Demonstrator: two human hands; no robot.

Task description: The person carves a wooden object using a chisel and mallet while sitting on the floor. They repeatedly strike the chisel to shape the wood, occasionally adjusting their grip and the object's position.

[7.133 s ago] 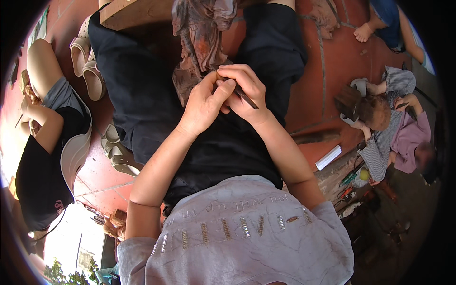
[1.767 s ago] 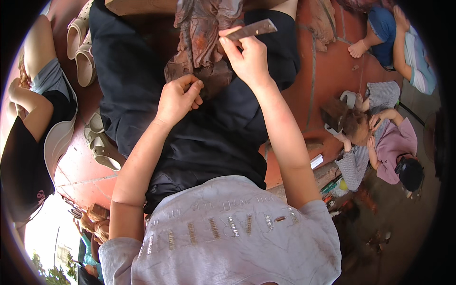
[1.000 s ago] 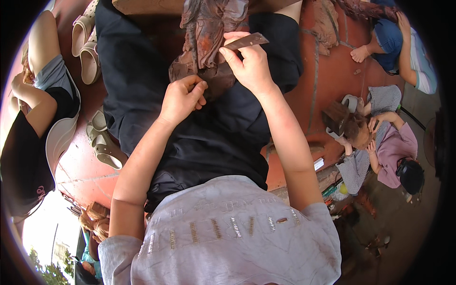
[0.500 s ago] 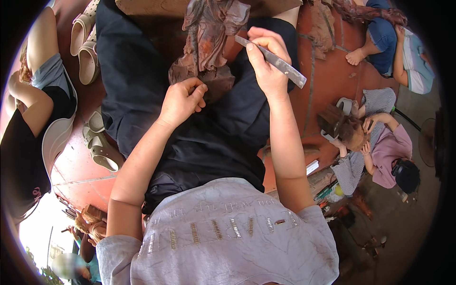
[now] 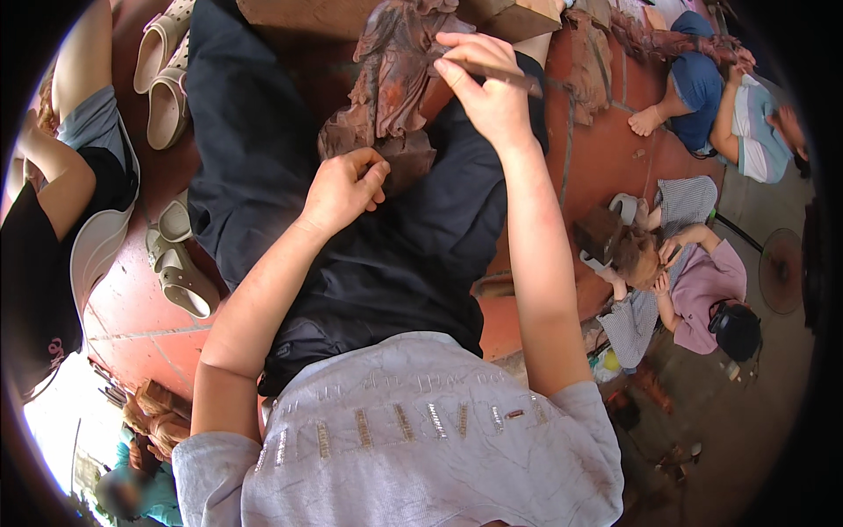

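Observation:
A reddish-brown carved wooden statue (image 5: 391, 88) of a robed figure stands between my legs, leaning slightly to the right, its top cut off by the frame edge. My left hand (image 5: 345, 186) is closed at the near edge of its blocky base, fingers curled and thumb pressed in. In my right hand (image 5: 492, 101) is a thin flat metal blade (image 5: 522, 81), pinched between thumb and fingers and seen nearly edge-on. Its front end meets the statue's right side at the upper robe, partly behind my fingers.
A wooden block (image 5: 514, 19) lies beyond the statue. Pale clogs (image 5: 167, 110) sit on the red tiles at left. Another carved piece (image 5: 590, 70) lies at right. Co-workers sit on both sides, one in a pink shirt (image 5: 713, 281) holding a wooden carving (image 5: 645, 255).
My right hand has moved up and left, bringing the blade against the statue and turning it edge-on. The statue has tilted rightward. My left hand stays at the base.

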